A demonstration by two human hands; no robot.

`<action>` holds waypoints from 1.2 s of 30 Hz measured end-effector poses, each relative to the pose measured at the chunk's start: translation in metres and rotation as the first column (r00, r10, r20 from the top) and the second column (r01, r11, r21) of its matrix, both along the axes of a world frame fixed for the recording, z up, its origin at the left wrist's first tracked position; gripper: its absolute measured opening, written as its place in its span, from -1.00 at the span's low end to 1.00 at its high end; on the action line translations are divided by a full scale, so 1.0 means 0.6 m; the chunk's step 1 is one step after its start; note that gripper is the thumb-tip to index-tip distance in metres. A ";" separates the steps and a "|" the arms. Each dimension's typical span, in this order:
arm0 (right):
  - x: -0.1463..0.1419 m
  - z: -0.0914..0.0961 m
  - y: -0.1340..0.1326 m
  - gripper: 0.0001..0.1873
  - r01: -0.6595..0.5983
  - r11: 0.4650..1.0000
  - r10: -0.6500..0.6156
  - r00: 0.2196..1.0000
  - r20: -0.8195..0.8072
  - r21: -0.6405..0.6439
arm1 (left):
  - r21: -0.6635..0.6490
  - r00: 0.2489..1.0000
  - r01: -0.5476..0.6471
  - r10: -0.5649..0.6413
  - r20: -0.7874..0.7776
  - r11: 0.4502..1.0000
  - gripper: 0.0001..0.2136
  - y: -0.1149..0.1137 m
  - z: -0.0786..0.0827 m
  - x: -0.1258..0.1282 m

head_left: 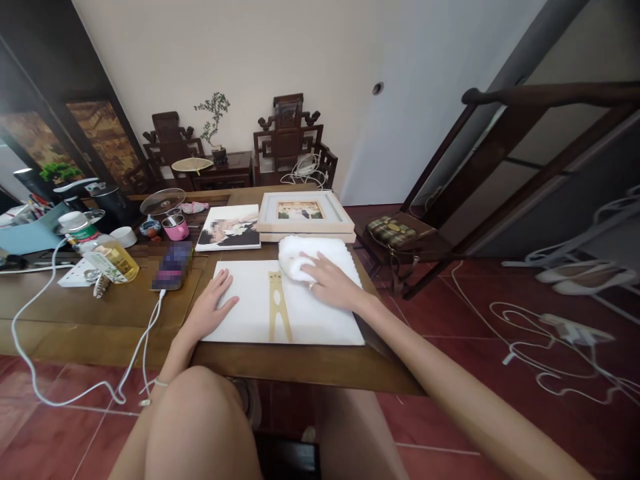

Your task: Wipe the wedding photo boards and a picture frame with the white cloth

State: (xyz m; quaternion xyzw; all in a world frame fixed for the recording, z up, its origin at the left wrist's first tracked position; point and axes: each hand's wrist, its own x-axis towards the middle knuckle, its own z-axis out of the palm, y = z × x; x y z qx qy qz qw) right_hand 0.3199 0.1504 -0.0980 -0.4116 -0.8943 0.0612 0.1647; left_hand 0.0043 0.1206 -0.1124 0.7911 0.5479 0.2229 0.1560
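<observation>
A flat white panel lies at the table's front edge, with a gold A-shaped easel leg lying along its middle. My left hand rests flat on the panel's left side, fingers spread and holding nothing. My right hand presses a bunched white cloth onto the panel's upper right, its fingers over the folds. The cloth spreads past the panel's far right corner and hides that part. Just behind it are stacked light-wood picture frames, the top one holding a photo. A photo print lies left of them.
Left on the table are a phone on a white cable, a bottle of yellow liquid, a pink cup and a power strip. A dark wooden chair with a plaid bag stands at right. Cables cross the red floor.
</observation>
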 end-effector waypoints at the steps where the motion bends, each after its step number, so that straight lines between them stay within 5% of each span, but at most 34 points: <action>1: -0.005 -0.002 0.017 -0.61 0.011 1.000 -0.011 1.000 -0.008 0.006 | -0.004 1.000 -0.007 0.007 0.007 1.000 -0.43 0.000 0.000 0.000; 5: -0.014 -0.003 0.003 -0.65 0.013 1.000 -0.012 1.000 -0.026 0.026 | -0.007 0.999 -0.019 0.019 0.035 1.000 -0.43 0.001 -0.001 0.002; 12: 0.002 0.003 -0.198 -0.67 -0.125 0.992 0.125 0.992 0.019 0.020 | 0.007 0.999 -0.022 0.021 0.041 1.000 -0.44 0.003 -0.010 -0.001; 15: 0.011 0.004 -0.241 -0.65 -0.174 0.984 0.172 0.984 0.054 0.028 | 0.014 1.000 -0.006 0.006 0.026 1.000 -0.43 0.004 -0.013 -0.001; 19: 0.021 -0.001 -0.204 -0.67 -0.224 0.974 0.223 0.975 0.022 0.033 | 0.028 1.000 0.008 -0.008 -0.004 1.000 -0.43 0.004 -0.012 0.000; 29: -0.003 -0.006 0.018 -0.82 -0.055 0.995 0.057 0.998 -0.024 0.078 | 0.013 1.000 0.007 -0.007 -0.019 1.000 -0.44 0.005 -0.007 0.001; 32: -0.009 -0.005 0.012 -0.82 -0.055 0.995 0.058 0.998 -0.032 0.079 | 0.004 1.000 -0.006 0.006 -0.006 1.000 -0.44 0.004 -0.006 0.002; 36: -0.005 -0.005 -0.078 -0.79 -0.104 0.992 0.106 0.994 -0.019 0.069 | 0.016 1.000 -0.007 0.007 0.007 1.000 -0.45 0.005 -0.008 0.003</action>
